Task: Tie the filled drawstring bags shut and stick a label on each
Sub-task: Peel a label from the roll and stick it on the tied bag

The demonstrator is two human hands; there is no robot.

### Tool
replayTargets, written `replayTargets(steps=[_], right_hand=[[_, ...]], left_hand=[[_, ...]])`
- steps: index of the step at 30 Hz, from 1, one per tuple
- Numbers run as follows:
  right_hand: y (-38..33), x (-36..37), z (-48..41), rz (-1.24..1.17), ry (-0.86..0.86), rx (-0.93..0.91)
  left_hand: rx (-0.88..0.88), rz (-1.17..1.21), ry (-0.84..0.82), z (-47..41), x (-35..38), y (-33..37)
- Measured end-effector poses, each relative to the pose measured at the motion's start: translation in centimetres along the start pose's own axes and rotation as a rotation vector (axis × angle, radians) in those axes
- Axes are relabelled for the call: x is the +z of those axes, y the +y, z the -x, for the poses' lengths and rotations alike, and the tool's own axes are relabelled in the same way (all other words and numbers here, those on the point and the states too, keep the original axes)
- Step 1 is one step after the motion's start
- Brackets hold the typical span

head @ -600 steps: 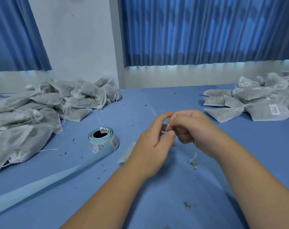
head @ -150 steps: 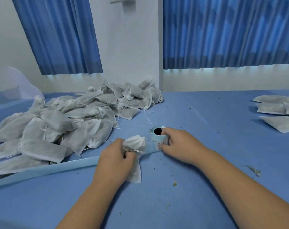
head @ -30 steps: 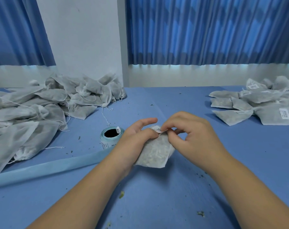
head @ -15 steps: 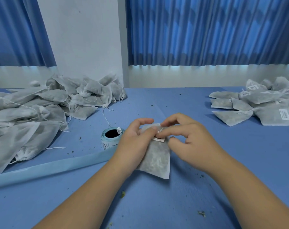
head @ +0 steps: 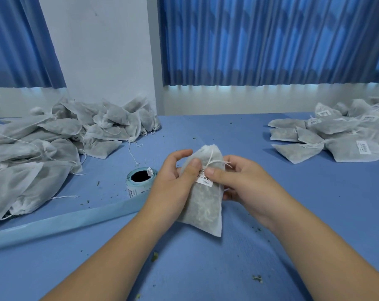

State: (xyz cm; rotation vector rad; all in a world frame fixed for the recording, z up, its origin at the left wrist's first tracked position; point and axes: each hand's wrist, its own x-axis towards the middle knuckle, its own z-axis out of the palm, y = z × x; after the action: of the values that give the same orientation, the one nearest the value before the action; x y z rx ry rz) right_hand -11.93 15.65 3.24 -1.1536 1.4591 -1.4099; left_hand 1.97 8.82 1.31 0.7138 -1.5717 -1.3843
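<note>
Both hands are on one bag [head: 202, 200], held up just right of the label roll [head: 140, 183]. Can't tell if its bottom edge actually touches the bench [head: 205, 270]. The left hand [head: 173, 181] has its fingers [head: 179, 153] curled round the bag's left side, thumb pressed on the front. The right hand [head: 240, 183] grips the other side, thumb flat on the white label [head: 202, 178] stuck just under the neck. The string [head: 214, 162] is knotted at the gathered top, loose ends poking right.

The roll sits on the bench, and a long pale blue backing strip [head: 64, 222] trails off to its left. Behind and left of the roll there's a big heap of unlabelled bags [head: 54, 144]. Way off to the roll's right is a pile of labelled bags [head: 336, 135]. Little green crumbs [head: 257, 278] are scattered on the bench.
</note>
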Motion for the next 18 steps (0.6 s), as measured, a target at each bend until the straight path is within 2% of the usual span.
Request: replayTargets(steps=[4, 8, 18], right_hand=[[0.10, -0.03, -0.19, -0.042, 0.018, 0.018], [0.22, 0.06, -0.22, 0.006, -0.036, 0.076], [0.44, 0.26, -0.25, 0.011, -0.139, 0.061]], left_hand=[[-0.085, -0.080, -0.056, 0.02, 0.08, -0.09], [-0.019, -0.026, -0.094, 0.01, -0.07, -0.45], [-0.007, 0.040, 0.023, 0.03, 0.18, -0.25]])
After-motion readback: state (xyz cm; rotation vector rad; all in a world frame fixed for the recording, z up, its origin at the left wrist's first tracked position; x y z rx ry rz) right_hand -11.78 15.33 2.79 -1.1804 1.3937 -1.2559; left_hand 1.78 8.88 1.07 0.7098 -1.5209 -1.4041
